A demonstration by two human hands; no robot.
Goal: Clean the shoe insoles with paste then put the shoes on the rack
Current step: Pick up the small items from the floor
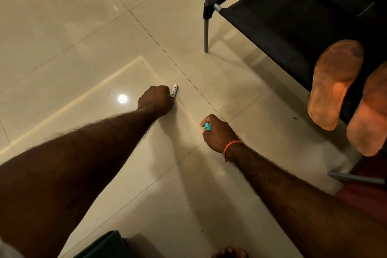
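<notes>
Left hand (156, 100) fisted round paste tube (174, 90), low over floor (83, 37). Right hand (217, 133) pinches teal cap (207, 126). Two orange insoles (333, 84) on rack (293, 16).

Both forearms are bare and hairy, with no sleeves showing. A thin orange thread wristband (231, 146) circles the wrist of the right hand (217, 133). Bare toes (229, 253) show below.

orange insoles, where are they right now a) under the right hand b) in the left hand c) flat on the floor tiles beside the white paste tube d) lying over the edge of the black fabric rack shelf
d: the two worn orange foam insoles lie over the edge of the black fabric rack shelf, while the left hand grips the small white paste tube and the right hand pinches a small teal cap.
</notes>
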